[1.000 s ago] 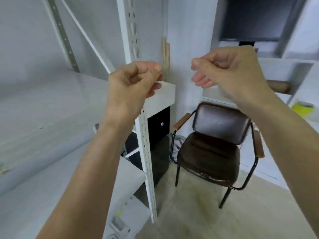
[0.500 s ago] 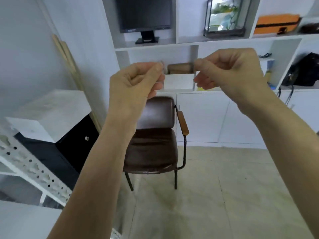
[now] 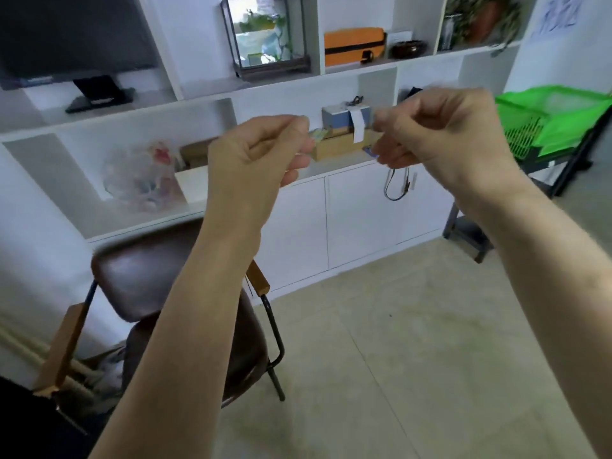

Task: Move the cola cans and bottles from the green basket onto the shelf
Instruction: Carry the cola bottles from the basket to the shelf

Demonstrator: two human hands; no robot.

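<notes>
Left hand (image 3: 261, 157) and right hand (image 3: 440, 140) are raised at chest height, both curled into loose fists with nothing visibly held, likely because no item is picked up yet. Green plastic mesh basket (image 3: 530, 127) sits at far right on a dark metal stand (image 3: 559, 173), well apart from both hands; cola cans and bottles aren't visible.

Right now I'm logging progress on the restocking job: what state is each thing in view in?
Left hand: raised, fingers curled, holding nothing visible.
Right hand: raised, fingers curled, holding nothing visible.
Green plastic basket: on a dark stand at right, contents not visible.
Brown leather chair: upright, unoccupied.
Black monitor: screen dark.
White cabinet doors: closed.
</notes>
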